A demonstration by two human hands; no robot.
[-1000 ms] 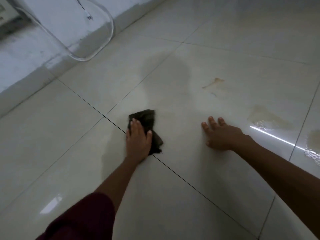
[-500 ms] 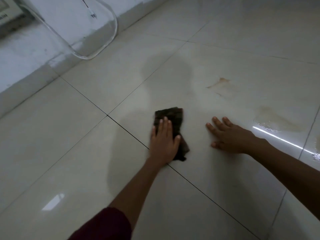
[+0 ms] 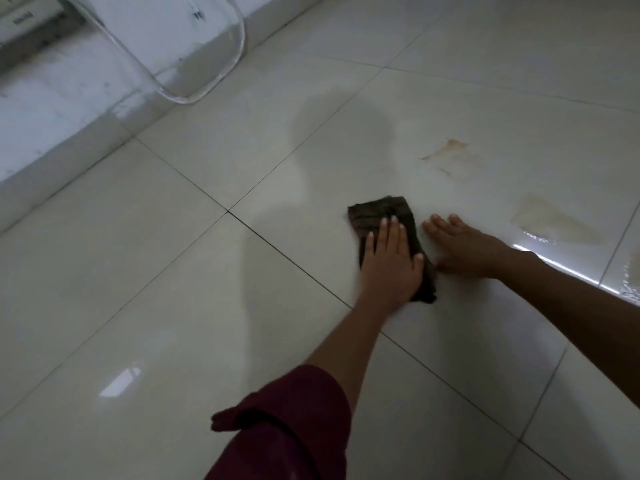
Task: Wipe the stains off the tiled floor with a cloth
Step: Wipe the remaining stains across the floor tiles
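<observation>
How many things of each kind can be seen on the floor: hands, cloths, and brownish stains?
Hands: 2, left hand and right hand
Cloths: 1, dark cloth
Brownish stains: 2 clear, upper stain and lower stain
Total: 5

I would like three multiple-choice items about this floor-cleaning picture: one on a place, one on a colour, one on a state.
1. Where is the cloth?
A. under the left hand
B. under the right hand
C. on the wall

2. What colour is the sleeve?
A. white
B. dark red
C. blue

3. How is the right hand?
A. flat on the floor, holding nothing
B. raised in the air
C. gripping a bottle

Answers:
1 A, the left hand presses on the cloth.
2 B, its fabric is maroon.
3 A, the palm lies on the tile, fingers spread.
</observation>
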